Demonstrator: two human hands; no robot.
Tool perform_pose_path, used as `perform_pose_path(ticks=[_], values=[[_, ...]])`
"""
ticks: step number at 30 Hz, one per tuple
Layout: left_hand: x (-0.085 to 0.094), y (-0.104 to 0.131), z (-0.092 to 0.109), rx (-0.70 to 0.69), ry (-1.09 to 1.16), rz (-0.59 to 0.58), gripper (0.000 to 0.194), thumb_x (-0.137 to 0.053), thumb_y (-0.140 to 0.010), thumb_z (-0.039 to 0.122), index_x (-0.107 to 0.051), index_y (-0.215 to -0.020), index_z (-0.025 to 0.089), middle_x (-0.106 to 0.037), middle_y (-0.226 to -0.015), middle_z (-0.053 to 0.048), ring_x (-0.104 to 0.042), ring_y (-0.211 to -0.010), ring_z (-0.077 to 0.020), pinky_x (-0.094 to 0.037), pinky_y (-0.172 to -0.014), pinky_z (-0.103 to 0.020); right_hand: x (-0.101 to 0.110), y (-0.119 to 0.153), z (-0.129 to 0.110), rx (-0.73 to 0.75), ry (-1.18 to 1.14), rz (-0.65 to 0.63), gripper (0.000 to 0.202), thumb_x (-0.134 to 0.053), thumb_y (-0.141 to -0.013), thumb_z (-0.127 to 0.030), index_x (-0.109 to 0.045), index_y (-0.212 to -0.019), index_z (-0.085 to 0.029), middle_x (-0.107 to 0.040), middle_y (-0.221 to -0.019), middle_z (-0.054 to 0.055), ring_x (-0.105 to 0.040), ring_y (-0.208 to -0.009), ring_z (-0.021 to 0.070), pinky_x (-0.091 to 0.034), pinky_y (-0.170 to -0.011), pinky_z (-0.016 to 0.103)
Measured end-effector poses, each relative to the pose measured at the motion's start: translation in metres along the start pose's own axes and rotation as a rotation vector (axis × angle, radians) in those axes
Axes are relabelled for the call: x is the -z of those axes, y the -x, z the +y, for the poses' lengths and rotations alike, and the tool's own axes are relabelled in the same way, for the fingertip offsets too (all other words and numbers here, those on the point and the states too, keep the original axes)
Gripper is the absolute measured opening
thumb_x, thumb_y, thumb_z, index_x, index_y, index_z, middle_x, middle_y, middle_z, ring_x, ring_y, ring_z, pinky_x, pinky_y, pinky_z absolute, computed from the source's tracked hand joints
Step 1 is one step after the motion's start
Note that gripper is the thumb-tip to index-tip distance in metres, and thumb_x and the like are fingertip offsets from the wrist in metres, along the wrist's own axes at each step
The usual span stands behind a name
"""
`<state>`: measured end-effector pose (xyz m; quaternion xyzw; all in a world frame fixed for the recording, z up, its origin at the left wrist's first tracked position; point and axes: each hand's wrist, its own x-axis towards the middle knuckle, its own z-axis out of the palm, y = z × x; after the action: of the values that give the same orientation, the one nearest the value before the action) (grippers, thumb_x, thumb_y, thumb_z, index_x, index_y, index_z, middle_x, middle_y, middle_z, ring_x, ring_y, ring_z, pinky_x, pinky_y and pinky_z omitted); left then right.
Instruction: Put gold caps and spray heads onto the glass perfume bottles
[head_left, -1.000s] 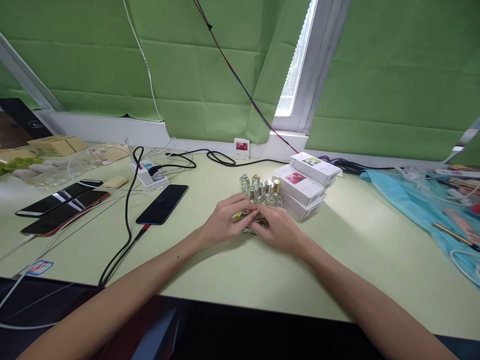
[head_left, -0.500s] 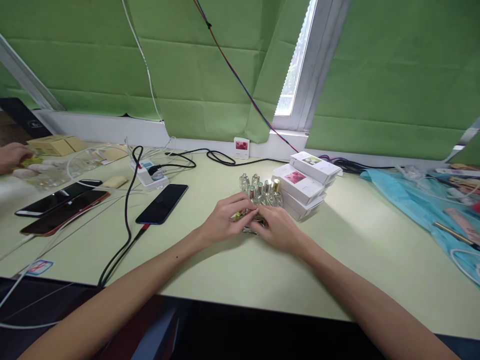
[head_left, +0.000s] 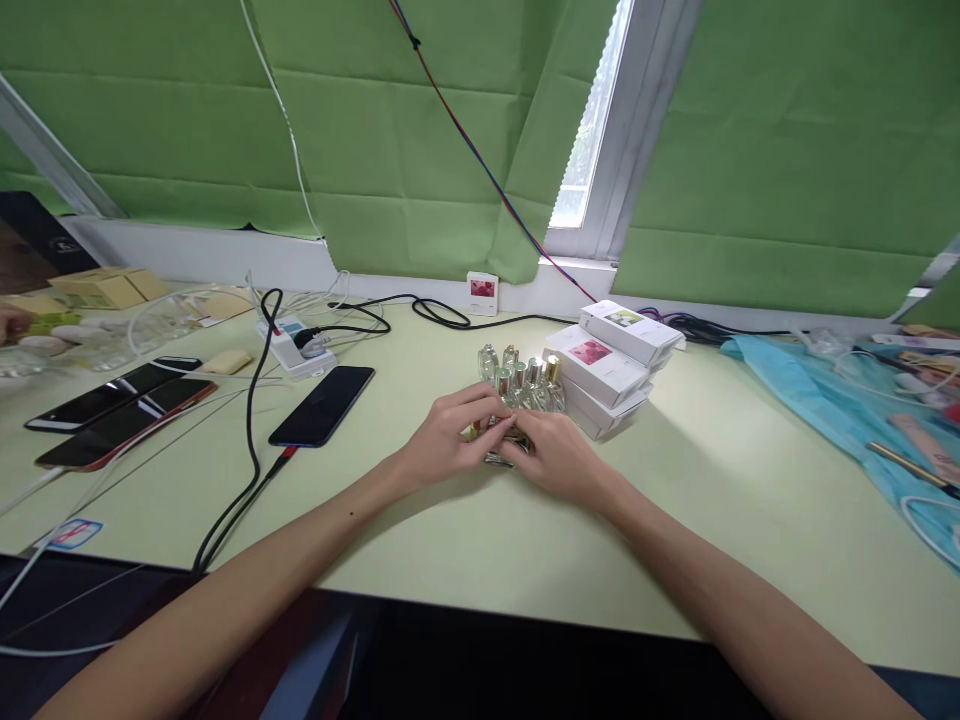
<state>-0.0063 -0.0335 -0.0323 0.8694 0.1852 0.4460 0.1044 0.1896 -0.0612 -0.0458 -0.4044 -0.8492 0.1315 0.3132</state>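
My left hand (head_left: 455, 437) and my right hand (head_left: 559, 452) meet over a small glass perfume bottle (head_left: 498, 459). Both are closed, thumbs and fingertips pressed together at the bottle's top. The fingers cover most of it; only its glass base and a yellowish bit at the side show. Just behind my fingers stands a tight group of several clear perfume bottles (head_left: 553, 397), some with silver, green or gold tops. To the right of that group, close to my right hand, white boxes (head_left: 606, 368) with flower pictures are stacked unevenly.
A black phone (head_left: 322, 405) on a cable lies left of my hands, with two more phones (head_left: 124, 425) farther left. A power strip (head_left: 294, 350) and cables run behind. Another person's hand (head_left: 13, 322) is at the far left edge. Blue plastic sheeting (head_left: 795, 385) lies right.
My hands stay pinched at the same spot, with hardly any movement. The other person's hand at the far left has moved farther out of view.
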Motion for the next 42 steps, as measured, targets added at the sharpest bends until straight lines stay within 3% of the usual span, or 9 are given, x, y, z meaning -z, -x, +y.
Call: perform_pose_path(ticks=[42], values=[[0.0021, -0.0025, 0.006, 0.043, -0.056, -0.042, 0.012, -0.059, -0.098, 0.016, -0.064, -0.087, 0.018, -0.055, -0.079, -0.001, -0.048, -0.063, -0.0106, -0.041, -0.058, -0.025, 0.0028, -0.0003, -0.005, -0.059, 0.052, -0.053, 0.012, -0.056, -0.101, -0.026, -0.064, -0.097, -0.019, -0.071, -0.084, 0.003, -0.055, -0.065, 0.0145, -0.031, -0.061, 0.027]])
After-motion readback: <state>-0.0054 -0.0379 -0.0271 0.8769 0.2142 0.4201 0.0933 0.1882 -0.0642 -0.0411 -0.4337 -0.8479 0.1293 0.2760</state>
